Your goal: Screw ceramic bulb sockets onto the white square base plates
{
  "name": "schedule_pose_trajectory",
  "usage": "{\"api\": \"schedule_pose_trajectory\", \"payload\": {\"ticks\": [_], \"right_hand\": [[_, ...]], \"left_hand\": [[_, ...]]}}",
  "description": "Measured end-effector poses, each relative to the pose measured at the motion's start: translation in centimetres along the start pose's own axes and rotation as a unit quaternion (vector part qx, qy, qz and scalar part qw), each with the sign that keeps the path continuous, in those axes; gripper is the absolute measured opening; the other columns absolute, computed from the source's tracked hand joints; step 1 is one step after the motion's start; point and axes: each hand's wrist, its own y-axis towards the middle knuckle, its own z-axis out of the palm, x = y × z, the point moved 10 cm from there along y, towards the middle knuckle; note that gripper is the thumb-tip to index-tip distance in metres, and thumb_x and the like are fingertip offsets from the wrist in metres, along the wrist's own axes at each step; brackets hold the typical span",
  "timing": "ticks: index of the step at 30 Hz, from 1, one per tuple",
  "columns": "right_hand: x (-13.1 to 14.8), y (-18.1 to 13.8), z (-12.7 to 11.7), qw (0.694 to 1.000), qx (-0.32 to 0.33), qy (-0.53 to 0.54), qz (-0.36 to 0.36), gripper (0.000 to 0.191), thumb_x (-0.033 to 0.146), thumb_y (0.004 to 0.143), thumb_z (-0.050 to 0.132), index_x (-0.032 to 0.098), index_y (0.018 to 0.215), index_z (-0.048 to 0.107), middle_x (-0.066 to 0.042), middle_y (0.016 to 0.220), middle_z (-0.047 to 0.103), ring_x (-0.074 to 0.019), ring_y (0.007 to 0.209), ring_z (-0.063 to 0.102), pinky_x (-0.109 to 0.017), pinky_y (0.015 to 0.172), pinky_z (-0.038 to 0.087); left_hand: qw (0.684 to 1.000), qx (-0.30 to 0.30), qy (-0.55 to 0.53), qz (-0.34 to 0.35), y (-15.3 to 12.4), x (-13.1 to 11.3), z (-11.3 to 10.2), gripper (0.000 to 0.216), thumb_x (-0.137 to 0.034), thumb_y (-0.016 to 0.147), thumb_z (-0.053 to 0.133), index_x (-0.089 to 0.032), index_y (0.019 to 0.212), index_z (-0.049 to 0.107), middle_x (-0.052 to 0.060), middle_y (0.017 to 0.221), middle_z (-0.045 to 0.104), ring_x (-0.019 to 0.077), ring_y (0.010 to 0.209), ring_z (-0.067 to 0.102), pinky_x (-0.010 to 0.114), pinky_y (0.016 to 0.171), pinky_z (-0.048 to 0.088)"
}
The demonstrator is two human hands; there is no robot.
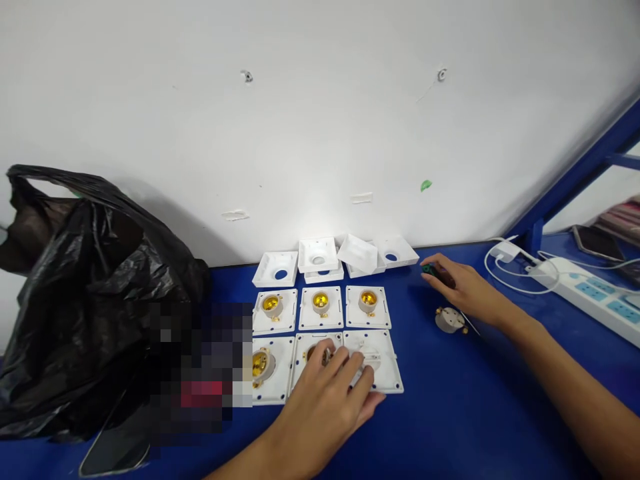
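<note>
My left hand (333, 400) reaches over the front row of white square plates, its fingers curled down. Its fingertips are at the lamp holder (312, 353) on the middle plate and over the edge of the right plate (387, 373); what they grip, if anything, is hidden. My right hand (457, 287) is closed around a screwdriver with a dark green handle (436, 272); its thin shaft (471, 325) points back toward me below the hand. Beside that shaft a loose round lamp holder (450, 320) with brass terminals lies on the blue table.
Three plates with gold-lined lamp holders (320, 304) form the back row. White covers (280, 268) with round holes lie behind them by the wall. A black plastic bag (100, 287) and a phone (117, 440) are left; a power strip (595, 293) with cables is right.
</note>
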Motion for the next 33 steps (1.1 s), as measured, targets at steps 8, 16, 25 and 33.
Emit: {"api": "schedule_pose_trajectory", "payload": {"ticks": [8,16,25,33], "right_hand": [[2.1,-0.6,1.7,0.999,0.036,-0.01,-0.036,0.029,0.049,0.098,0.061,0.025,0.114,0.063,0.004,0.065,0.058,-0.0144,0.052,0.049,-0.029,0.055,0.039],[4.8,-1.3,4.1,0.996,0.036,0.039,-0.066,0.021,0.043,0.098,0.062,0.024,0.109,0.061,0.004,0.067,0.057,-0.0135,0.057,0.049,-0.029,0.06,0.04],[3.6,-1.0,3.0,0.986,-0.039,0.152,-0.051,0.025,0.047,0.099,0.057,0.024,0.109,0.056,0.006,0.073,0.047,-0.0098,0.052,0.045,-0.027,0.053,0.039],[3.7,-1.0,1.8,0.974,-0.094,0.194,-0.069,0.031,0.047,0.102,0.058,0.018,0.111,0.058,0.007,0.07,0.048,-0.007,0.05,0.042,-0.022,0.05,0.04]], "left_hand": [[1.0,0.018,-0.002,0.016,0.2,-0.5,-0.1,0.016,-0.029,0.109,0.056,-0.016,0.107,0.065,0.006,0.101,0.072,0.024,0.091,0.066,0.045,0.092,0.044],[0.998,0.021,0.025,0.058,1.1,-2.3,0.1,0.021,-0.03,0.112,0.049,-0.015,0.111,0.064,0.006,0.102,0.071,0.0242,0.093,0.067,0.046,0.094,0.045],[0.988,0.09,0.058,0.114,5.0,-4.0,0.0,0.037,-0.016,0.103,0.056,-0.012,0.139,0.052,0.017,0.136,0.063,0.0301,0.119,0.065,0.044,0.101,0.046],[0.933,0.137,0.149,0.299,8.3,-9.2,2.8,0.026,-0.005,0.097,0.063,-0.017,0.12,0.07,0.011,0.125,0.072,0.027,0.12,0.065,0.042,0.1,0.045]]}}
